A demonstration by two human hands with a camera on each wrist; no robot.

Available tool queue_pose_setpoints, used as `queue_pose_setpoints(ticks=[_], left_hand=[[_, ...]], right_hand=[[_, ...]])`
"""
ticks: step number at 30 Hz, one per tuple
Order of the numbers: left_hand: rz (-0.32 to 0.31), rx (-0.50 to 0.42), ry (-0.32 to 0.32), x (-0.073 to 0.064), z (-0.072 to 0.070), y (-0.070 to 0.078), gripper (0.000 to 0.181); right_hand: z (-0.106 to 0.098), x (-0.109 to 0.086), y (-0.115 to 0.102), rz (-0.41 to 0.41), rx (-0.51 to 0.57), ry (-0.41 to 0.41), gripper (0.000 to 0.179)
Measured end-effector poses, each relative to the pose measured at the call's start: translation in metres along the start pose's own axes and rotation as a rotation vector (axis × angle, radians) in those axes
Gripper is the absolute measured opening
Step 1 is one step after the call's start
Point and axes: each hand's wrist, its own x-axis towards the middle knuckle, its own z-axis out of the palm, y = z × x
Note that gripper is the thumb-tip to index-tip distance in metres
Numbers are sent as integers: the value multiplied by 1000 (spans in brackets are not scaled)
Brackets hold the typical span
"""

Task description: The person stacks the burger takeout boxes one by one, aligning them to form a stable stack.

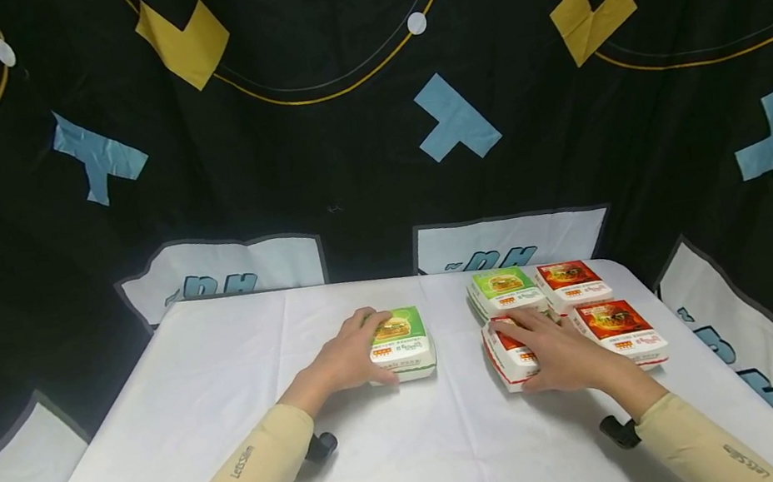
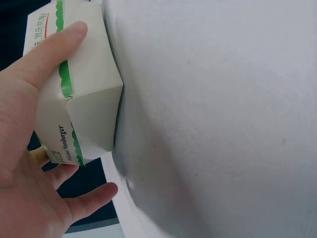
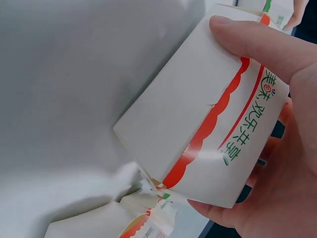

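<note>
My left hand [image 1: 350, 356] grips a green-and-white hamburger box [image 1: 409, 348] from its left side, near the middle of the table. In the left wrist view the thumb lies along the front wall of that box [image 2: 91, 64], whose base is close to the cloth. Farther right, my right hand [image 1: 559, 350] holds a red-and-white burger box [image 1: 507, 365], partly hidden under the fingers. The right wrist view has the thumb across the front of this red box [image 3: 171, 109], with the other fingers behind it. It sits turned at an angle beside its neighbours.
Behind the right hand stand another green box [image 1: 509, 293] and a red box [image 1: 574, 285]. A further red box [image 1: 619, 332] is right beside that hand. White cloth covers the table [image 1: 407, 465]. A black curtain [image 1: 345, 172] hangs behind the far edge.
</note>
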Motion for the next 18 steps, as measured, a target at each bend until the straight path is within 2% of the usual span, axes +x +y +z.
queue_pose_setpoints(ticks=[12, 18], left_hand=[[4, -24, 3, -4, -3, 4, 104], [-3, -15, 4, -4, -3, 5, 104]], right_hand=[[-2, 6, -9, -32, 2, 5, 103], [-4, 8, -12, -20, 17, 5, 103]])
